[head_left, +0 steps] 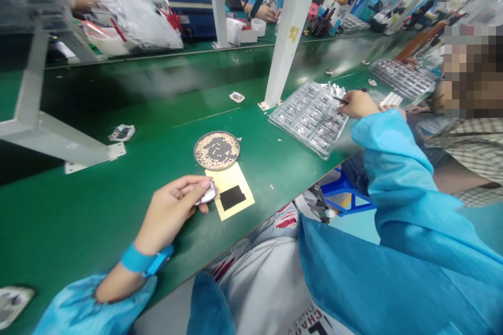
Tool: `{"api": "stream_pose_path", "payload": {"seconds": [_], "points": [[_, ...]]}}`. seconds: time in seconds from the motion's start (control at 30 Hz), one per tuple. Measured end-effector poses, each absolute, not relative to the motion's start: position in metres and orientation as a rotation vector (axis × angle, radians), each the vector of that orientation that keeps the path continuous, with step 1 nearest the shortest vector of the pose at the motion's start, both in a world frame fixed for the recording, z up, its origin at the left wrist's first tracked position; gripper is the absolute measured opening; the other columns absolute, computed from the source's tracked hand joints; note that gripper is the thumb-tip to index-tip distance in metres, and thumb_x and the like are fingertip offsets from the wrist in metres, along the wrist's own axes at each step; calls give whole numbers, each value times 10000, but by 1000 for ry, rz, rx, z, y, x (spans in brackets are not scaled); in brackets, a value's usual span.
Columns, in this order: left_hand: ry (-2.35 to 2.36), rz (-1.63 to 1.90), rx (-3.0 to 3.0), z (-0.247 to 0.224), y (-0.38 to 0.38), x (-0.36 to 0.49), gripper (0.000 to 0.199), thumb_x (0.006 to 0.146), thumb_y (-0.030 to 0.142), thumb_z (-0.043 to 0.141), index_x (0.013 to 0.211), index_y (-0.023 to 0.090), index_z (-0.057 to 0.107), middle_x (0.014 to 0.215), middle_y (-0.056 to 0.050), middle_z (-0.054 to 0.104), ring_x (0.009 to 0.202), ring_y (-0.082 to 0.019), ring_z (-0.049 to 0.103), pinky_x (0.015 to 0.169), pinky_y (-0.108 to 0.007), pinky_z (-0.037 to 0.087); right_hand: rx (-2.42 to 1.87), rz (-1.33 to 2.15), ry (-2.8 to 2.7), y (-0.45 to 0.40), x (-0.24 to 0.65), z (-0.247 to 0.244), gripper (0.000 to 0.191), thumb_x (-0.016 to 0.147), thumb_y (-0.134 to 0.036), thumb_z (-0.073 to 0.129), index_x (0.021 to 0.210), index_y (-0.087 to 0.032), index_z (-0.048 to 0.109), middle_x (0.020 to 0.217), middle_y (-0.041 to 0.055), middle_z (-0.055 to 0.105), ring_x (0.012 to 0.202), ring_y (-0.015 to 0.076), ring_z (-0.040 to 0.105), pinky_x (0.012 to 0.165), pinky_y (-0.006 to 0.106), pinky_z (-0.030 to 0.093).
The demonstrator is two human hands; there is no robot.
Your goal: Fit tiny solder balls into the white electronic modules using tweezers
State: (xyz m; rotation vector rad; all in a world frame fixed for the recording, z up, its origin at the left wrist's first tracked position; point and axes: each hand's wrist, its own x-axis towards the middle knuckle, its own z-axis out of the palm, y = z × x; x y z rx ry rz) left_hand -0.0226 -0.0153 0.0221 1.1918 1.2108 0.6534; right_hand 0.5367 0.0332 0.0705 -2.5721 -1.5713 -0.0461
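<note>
My left hand [167, 212] pinches a small whitish, shiny-edged part [207, 193] between thumb and fingers, just above the bench. Beside it lies a yellow card [240, 178] bearing a black rectangle [231, 198]. Touching the card's far end is a round dark dish [217, 168] of tiny beige pieces. Out to the right, my right hand [359, 104] is closed on a thin dark tool, apparently tweezers [341, 100]. The tool's tip is over the far right side of a clear compartment tray [296, 137] holding small silvery parts.
White metal posts [281, 57] and a bracket foot [94, 159] stand on the green bench [78, 220]. Small white-framed parts [237, 97] lie scattered about. Another tray [404, 78] is at the right, near a co-worker. A raised shelf behind holds a plastic bag [133, 5].
</note>
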Motion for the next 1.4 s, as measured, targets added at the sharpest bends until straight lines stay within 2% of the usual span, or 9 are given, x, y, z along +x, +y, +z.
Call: {"api": "stream_pose_path", "payload": {"seconds": [0.07, 0.17, 0.37, 0.5, 0.73, 0.87, 1.13, 1.27, 1.4], "points": [[1211, 680, 1173, 21, -15, -21, 557, 746, 613, 827, 1010, 131, 733, 890, -111, 752, 570, -117, 622, 434, -160, 319, -2402, -71, -1568, 32, 506, 79, 481, 865, -280, 740, 1305, -98, 684, 1171, 215, 714, 1043, 281, 671, 938, 411, 489], [1213, 736, 1133, 19, -14, -18, 566, 793, 632, 775, 1030, 118, 744, 890, -127, 751, 576, -134, 647, 412, -164, 299, -1858, 209, -1856, 32, 432, 86, 313, 972, -289, 601, 1221, -155, 735, 1197, 137, 732, 1103, 260, 668, 983, 399, 493], [1081, 892, 1062, 12, -9, -23, 515, 888, 553, 681, 1120, 96, 725, 935, -148, 756, 634, -183, 707, 404, -189, 331, -1118, 766, -1900, 34, 273, 79, 237, 901, -334, 714, 1085, -190, 679, 1019, 59, 732, 886, 198, 682, 820, 349, 577], [1060, 919, 1103, 13, -10, -24, 422, 884, 452, 696, 1132, 111, 710, 939, -125, 762, 663, -185, 720, 412, -187, 340, -829, 930, -1957, 39, 215, 61, 361, 965, -306, 637, 1306, -188, 645, 1310, 81, 688, 1167, 210, 671, 1038, 369, 551], [1048, 903, 1299, 10, -18, -16, 384, 889, 518, 714, 885, 134, 716, 727, -50, 711, 581, -128, 623, 524, -224, 523, -755, 1214, -1960, 34, 199, 18, 396, 926, -316, 689, 1294, -170, 697, 1333, 98, 696, 1237, 224, 670, 1120, 396, 526], [1040, 807, 1314, 10, -18, -16, 375, 892, 505, 713, 848, 133, 720, 700, -38, 690, 557, -114, 597, 498, -209, 505, -773, 1555, -1976, 34, 210, 18, 375, 862, -362, 767, 1164, -143, 730, 1076, 82, 772, 984, 192, 739, 942, 353, 608], [1049, 899, 1126, 18, -13, -20, 382, 846, 367, 735, 1127, 110, 691, 865, -91, 749, 634, -162, 693, 433, -195, 336, -858, 1404, -1704, 35, 212, 31, 292, 820, -394, 835, 937, -154, 718, 960, 54, 755, 874, 160, 699, 825, 293, 567], [1040, 955, 1149, 16, -12, -22, 457, 801, 307, 779, 1198, 111, 665, 944, -115, 751, 740, -192, 715, 471, -203, 385, -918, 1376, -1689, 27, 209, 31, 290, 776, -406, 871, 941, -181, 789, 928, 43, 767, 838, 156, 680, 791, 288, 541], [982, 1046, 1213, 10, -12, -22, 548, 758, 209, 800, 1283, 150, 654, 1211, -140, 724, 959, -203, 712, 691, -239, 540, -1048, 1568, -1555, 20, 201, 24, 338, 749, -451, 875, 932, -174, 813, 901, 61, 775, 755, 145, 667, 687, 272, 532]]}}
